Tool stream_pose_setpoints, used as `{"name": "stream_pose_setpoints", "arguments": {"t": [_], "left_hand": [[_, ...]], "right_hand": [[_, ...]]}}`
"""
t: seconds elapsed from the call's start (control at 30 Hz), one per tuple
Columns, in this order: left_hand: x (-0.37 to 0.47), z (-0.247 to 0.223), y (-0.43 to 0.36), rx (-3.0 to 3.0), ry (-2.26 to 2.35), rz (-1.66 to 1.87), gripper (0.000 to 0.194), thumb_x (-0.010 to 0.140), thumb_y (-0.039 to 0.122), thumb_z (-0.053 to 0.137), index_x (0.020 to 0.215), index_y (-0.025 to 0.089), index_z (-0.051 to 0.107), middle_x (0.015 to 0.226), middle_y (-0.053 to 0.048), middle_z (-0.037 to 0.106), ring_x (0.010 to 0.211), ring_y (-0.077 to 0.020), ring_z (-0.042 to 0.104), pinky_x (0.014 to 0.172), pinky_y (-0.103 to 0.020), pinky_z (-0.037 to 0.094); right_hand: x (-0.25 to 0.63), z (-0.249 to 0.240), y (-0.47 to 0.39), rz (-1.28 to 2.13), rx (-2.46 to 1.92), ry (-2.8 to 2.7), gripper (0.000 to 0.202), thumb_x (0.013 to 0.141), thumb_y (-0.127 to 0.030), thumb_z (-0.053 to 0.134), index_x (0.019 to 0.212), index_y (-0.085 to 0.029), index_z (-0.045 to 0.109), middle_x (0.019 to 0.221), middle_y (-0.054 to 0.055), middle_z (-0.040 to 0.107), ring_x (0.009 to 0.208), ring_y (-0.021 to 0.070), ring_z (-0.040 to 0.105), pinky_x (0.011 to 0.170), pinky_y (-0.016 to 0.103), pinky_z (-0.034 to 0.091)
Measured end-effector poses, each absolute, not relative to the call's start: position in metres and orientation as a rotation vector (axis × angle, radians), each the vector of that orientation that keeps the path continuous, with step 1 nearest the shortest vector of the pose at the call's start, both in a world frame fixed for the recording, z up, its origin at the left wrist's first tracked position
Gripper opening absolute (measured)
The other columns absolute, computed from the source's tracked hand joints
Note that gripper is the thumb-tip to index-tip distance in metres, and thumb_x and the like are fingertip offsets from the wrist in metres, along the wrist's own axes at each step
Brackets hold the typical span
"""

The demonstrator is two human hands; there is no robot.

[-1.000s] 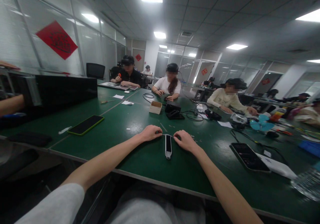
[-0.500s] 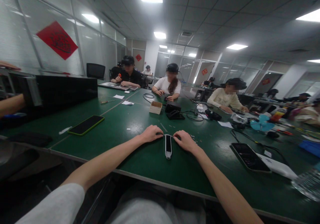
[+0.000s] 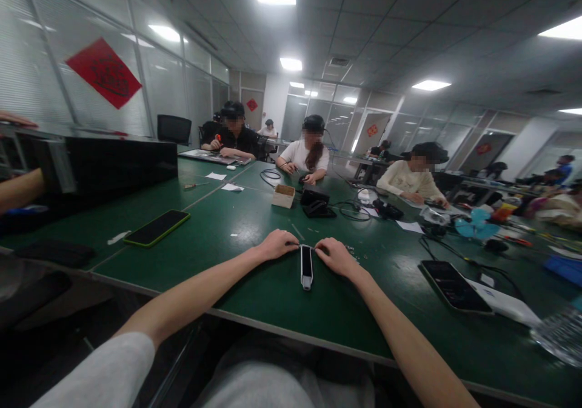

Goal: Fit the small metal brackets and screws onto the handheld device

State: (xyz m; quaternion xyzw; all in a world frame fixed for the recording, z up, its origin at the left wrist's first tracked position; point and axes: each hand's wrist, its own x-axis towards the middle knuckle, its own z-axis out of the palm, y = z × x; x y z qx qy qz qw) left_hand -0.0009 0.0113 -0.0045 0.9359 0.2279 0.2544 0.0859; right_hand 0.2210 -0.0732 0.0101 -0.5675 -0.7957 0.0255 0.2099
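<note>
A slim white device with a long black screen lies on the green table in front of me, its narrow end pointing towards me. From the left, my left hand reaches its far end with thumb and fingers pinched together at the corner. My right hand is pinched in the same way at the opposite corner. Whatever sits between the fingertips is too small to make out. Several tiny loose parts are scattered just beyond my right hand.
A green-edged phone lies to the left, a dark phone to the right beside a white object. Further back stand a small open box, black cables and a blue fan. Co-workers sit across the table; another's arm rests by a black case at left.
My left hand has shifted very slightly right, closer to the device's corner. My right hand and the device look almost unchanged.
</note>
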Motion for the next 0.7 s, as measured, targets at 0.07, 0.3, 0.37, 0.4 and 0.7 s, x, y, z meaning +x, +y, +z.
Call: {"name": "stream_pose_setpoints", "arguments": {"t": [0.07,0.3,0.37,0.4,0.7], "left_hand": [[0.000,-0.003,0.010,2.781,0.704,0.744,0.016,0.086,0.028,0.059,0.094,0.022,0.071,0.097,-0.001,0.072,0.089,-0.0159,0.065,0.078,-0.023,0.045],[0.002,-0.001,0.006,2.808,0.723,0.728,0.020,0.089,0.032,0.054,0.093,0.022,0.070,0.096,-0.002,0.071,0.086,-0.0160,0.064,0.074,-0.023,0.045],[0.002,-0.001,0.006,2.817,0.737,0.767,0.023,0.090,0.034,0.052,0.093,0.020,0.070,0.096,-0.003,0.071,0.086,-0.0162,0.064,0.074,-0.023,0.045],[0.002,-0.001,0.005,2.817,0.762,0.792,0.024,0.091,0.034,0.050,0.092,0.019,0.070,0.094,-0.004,0.071,0.085,-0.0163,0.064,0.074,-0.024,0.044],[0.000,0.003,0.003,2.718,1.101,0.946,0.040,0.091,0.035,0.043,0.061,0.015,0.061,0.061,-0.003,0.061,0.057,-0.0135,0.052,0.057,-0.024,0.033]], "right_hand": [[0.219,0.011,-0.074,0.070,-1.581,-2.212,0.019,0.087,-0.026,0.049,0.088,-0.018,0.066,0.086,0.006,0.065,0.083,0.0190,0.055,0.075,0.032,0.043],[0.233,0.019,-0.070,-0.081,-1.619,-2.212,0.023,0.089,-0.027,0.045,0.090,-0.018,0.066,0.090,0.008,0.066,0.086,0.0207,0.055,0.078,0.032,0.041],[0.251,0.019,-0.067,-0.176,-1.689,-2.153,0.024,0.089,-0.026,0.044,0.092,-0.018,0.066,0.093,0.010,0.066,0.089,0.0218,0.055,0.079,0.032,0.040],[0.261,0.018,-0.065,-0.214,-1.741,-2.121,0.024,0.089,-0.026,0.045,0.093,-0.017,0.066,0.094,0.010,0.066,0.090,0.0224,0.055,0.079,0.032,0.040],[0.316,0.006,-0.062,-0.214,-2.134,-2.026,0.029,0.088,-0.028,0.044,0.101,-0.019,0.068,0.100,0.010,0.065,0.095,0.0207,0.058,0.083,0.028,0.040]]}}
